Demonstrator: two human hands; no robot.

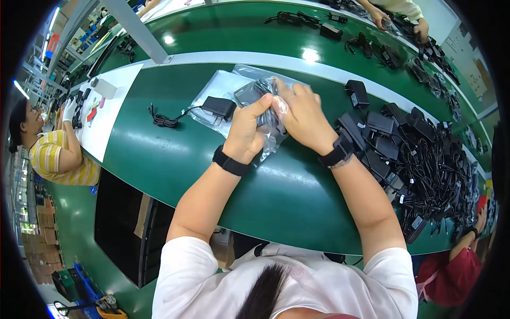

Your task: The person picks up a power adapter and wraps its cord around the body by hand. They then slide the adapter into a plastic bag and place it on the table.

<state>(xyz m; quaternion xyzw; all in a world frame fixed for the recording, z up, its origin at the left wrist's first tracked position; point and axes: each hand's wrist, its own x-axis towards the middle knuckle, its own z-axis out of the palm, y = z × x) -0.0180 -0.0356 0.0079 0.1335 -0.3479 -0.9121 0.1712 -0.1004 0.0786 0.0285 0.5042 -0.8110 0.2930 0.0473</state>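
Note:
Over the middle of the green table, both my hands are closed on a clear plastic bag (272, 139) with a dark power adapter and cable inside it. My left hand (245, 127) grips the bag's near left side, thumb on top. My right hand (304, 114) pinches its right side, the fingertips close to my left thumb. Beneath and behind lie flat clear bags (212, 87). A black power adapter (219, 108) rests on them, left of my hands, with its bundled cable (163, 120) stretching left onto the table.
A large heap of black adapters and cables (425, 159) covers the table's right side. One adapter (356, 94) lies at its far edge. Beyond the white rail (212, 56), a conveyor (234, 32) carries more adapters. Other people work at left, far right and lower right.

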